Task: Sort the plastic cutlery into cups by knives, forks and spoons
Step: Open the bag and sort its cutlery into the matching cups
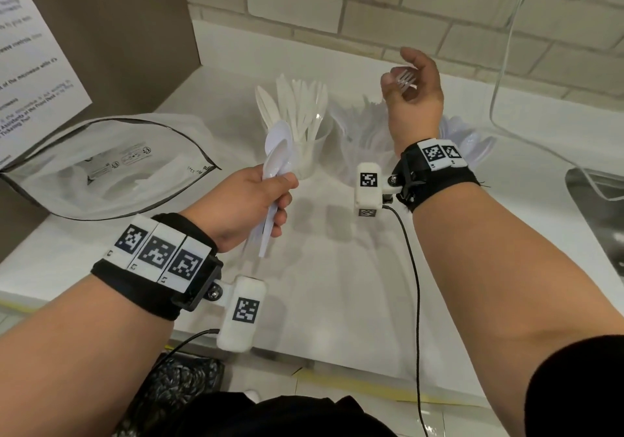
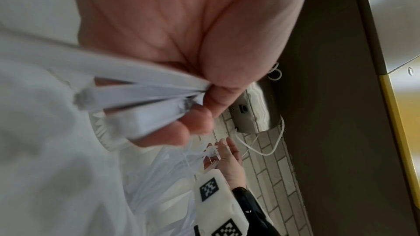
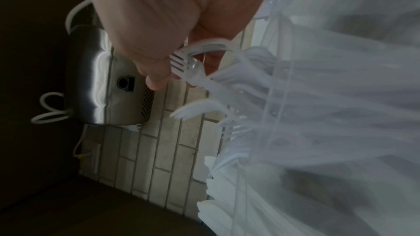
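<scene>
My left hand [image 1: 250,200] grips a bunch of white plastic spoons [image 1: 277,152] by their handles [image 2: 147,96], bowls up, in front of the cups. A clear cup of knives [image 1: 309,159] stands just behind it. My right hand [image 1: 415,98] is raised over the middle cup of forks [image 1: 358,139]. Its thumb and fingers hold a clear fork [image 1: 406,80] by the head, tines showing [image 3: 181,62]. A third cup with spoons [image 1: 472,142] stands further right, partly hidden by my right wrist.
An open clear plastic bag [image 1: 101,173] lies at the left of the white counter [image 1: 337,267]. A brown panel with a printed sheet [image 1: 27,65] stands behind it. A white cable [image 1: 506,65] hangs along the brick wall. A steel appliance [image 3: 95,78] is on that wall.
</scene>
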